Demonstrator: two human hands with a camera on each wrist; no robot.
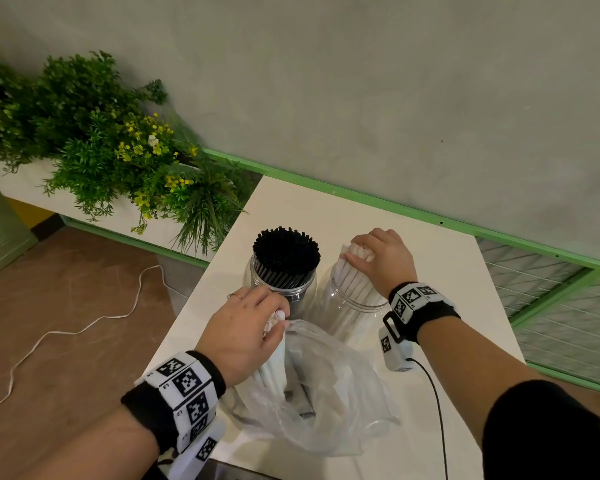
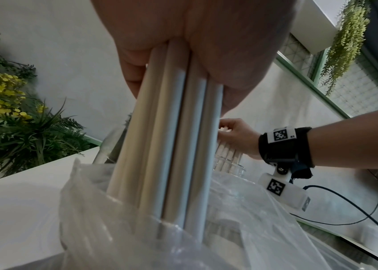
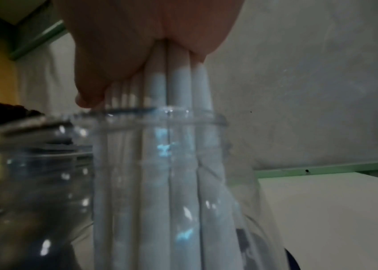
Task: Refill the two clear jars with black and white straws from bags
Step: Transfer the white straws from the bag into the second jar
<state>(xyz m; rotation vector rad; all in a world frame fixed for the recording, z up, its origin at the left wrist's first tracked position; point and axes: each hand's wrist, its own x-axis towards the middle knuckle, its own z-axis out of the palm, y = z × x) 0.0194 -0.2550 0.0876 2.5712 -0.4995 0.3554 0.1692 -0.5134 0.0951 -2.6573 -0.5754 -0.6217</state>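
Two clear jars stand side by side on the white table [image 1: 458,271]. The left jar [image 1: 281,289] is packed with black straws [image 1: 286,252]. In the right jar [image 1: 352,306] stands a bundle of white straws [image 1: 350,275], and my right hand [image 1: 378,258] grips their tops [image 3: 178,80] above the rim. My left hand [image 1: 253,323] grips a second bundle of white straws [image 2: 171,146] that stands upright in the clear plastic bag [image 1: 326,393] at the table's front. The bag's lower part hides the straws' ends.
A planter of green and yellow plants [image 1: 118,150] stands left of the table by the wall. A white cord [image 1: 84,327] lies on the brown floor. A black cable [image 1: 437,410] runs from my right wrist over the table. A green-framed mesh panel [image 1: 551,306] is at the right.
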